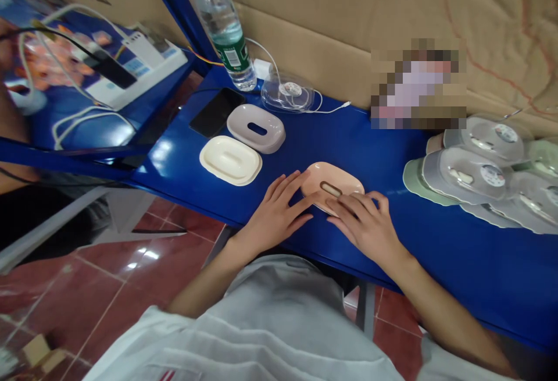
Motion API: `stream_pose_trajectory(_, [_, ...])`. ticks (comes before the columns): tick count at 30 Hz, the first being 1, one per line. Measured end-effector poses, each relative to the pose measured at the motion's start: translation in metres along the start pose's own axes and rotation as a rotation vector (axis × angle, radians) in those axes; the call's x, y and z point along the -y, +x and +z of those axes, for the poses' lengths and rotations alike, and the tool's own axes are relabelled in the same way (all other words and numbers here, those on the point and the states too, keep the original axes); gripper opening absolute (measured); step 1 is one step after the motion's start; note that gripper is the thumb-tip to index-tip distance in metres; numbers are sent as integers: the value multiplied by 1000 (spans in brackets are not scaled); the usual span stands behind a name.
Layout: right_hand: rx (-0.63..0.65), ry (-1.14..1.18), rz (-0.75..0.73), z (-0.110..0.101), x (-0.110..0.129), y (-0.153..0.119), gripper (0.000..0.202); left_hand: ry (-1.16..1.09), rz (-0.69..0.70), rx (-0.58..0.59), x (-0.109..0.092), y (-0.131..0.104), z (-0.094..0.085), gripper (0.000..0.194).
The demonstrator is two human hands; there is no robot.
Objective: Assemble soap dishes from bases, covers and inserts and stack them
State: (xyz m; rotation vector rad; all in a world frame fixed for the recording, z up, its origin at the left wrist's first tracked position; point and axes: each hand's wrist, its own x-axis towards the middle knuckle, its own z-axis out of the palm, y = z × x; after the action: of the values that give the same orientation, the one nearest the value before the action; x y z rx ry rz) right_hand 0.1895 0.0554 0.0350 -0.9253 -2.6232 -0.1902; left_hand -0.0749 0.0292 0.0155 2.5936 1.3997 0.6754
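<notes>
Your left hand (279, 212) lies flat on the blue table (436, 224), fingers spread and loose, tips touching the near-left edge of the pink dish (333, 186). Not gripping it. Your right hand (368, 224) is also flat and relaxed, fingers resting on the dish's near-right edge (no pinch, no curl around the rim). So the pink dish sits on the table right between and just ahead of both sets of fingertips, slot opening facing up.

Beyond your left hand, up and to the left: a cream dish (230, 160), and just behind that a grey dish (256, 128) with a dark slot. A black phone (217, 111) lies just left of the grey one. Farther back stands a water bottle (226, 38), with a clear packaged item (288, 93) and a white cable (325, 107) beside it.

Well off to the right of your right hand: a pile of clear-wrapped packs (479, 171), overlapping each other, contents hard to make out. Brown cardboard (349, 14) backs the table.
</notes>
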Motion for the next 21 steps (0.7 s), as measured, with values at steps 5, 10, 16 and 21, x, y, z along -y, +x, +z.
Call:
stream_pose_trajectory(5, [-1,178,92,7,-20,-4,39,4,-58,-24,14,-1,-14,50])
stream_pose_trajectory(10, [-75,210,93,12,-33,-8,44,135,-172,-119,74,11,-45,48])
stream_pose_trajectory(16, [-59,152,82,10,-25,-4,41,122,-138,-22,119,37,-80,50])
stream_pose_trajectory(21, [58,43,43,11,-18,-1,45,105,-50,93,152,107,-80,51])
